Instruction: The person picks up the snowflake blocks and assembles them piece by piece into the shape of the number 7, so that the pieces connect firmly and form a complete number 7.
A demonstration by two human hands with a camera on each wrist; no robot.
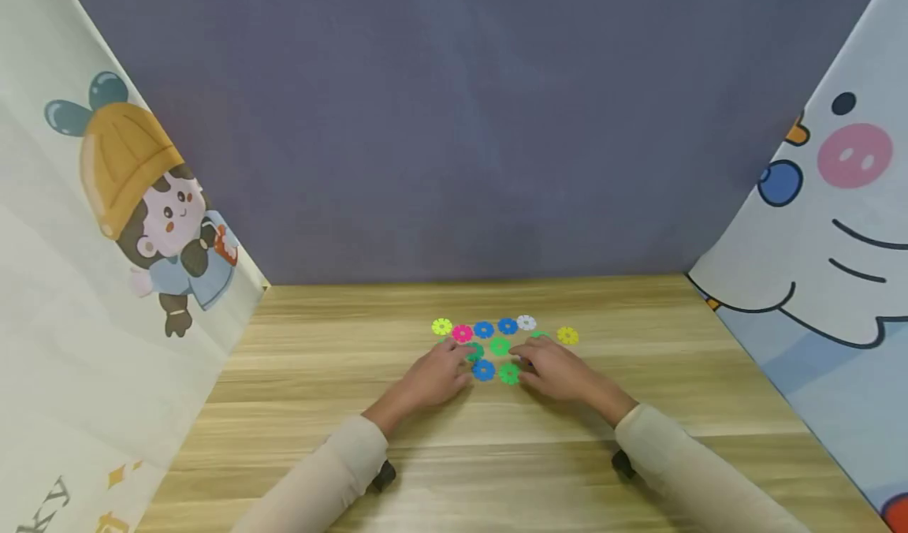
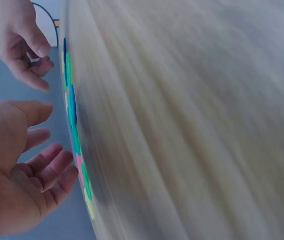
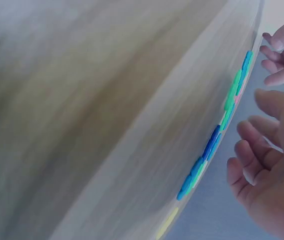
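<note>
Between the two hands, a cluster of small flower-shaped plastic discs lies flat on the wooden counter [image 1: 638,336]. Left hand [image 1: 434,377] rests palm down at the cluster's left edge, its fingers loosely spread and relaxed, holding nothing; its fingertips lie just beside a dark green disc [image 1: 474,351]. Right hand [image 1: 556,369] rests at the cluster's right edge, fingers likewise relaxed and holding nothing, fingertips near a green disc [image 1: 500,346]. Directly between the fingertips of both hands sit a blue disc [image 1: 484,370] and a bright green disc [image 1: 508,373], side by side. Beyond the hands runs a row: a yellow-green disc [image 1: 442,326], a pink disc [image 1: 463,333], two more blue discs [image 1: 484,329], and a white disc [image 1: 526,322]. A yellow disc [image 1: 567,334] lies apart, beyond the right hand. Both wrist views are blurred and show the discs only edge-on, with open fingers hovering close to them.
</note>
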